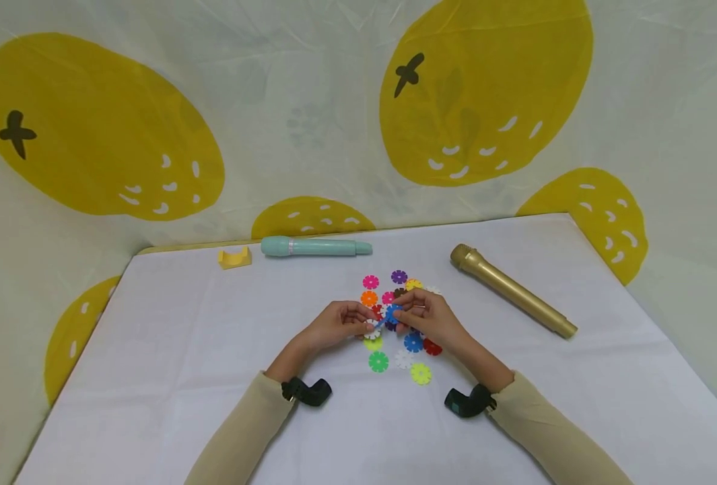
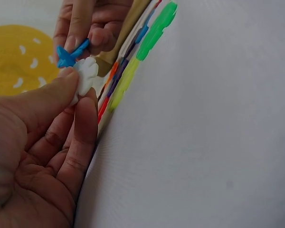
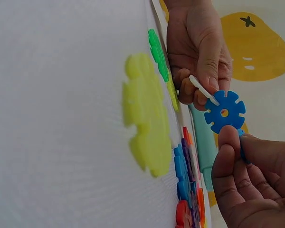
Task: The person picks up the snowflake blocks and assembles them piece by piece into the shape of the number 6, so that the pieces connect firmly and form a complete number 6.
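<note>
Plainly, white disc (image 2: 88,75) sits pinched in left hand (image 1: 334,323); blue discs (image 1: 391,313) in right hand (image 1: 432,316).

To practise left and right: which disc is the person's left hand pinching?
The white disc, pinched by the left hand; the right hand holds a blue disc instead.

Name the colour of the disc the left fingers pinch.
White disc, clearest in the left wrist view.
</note>
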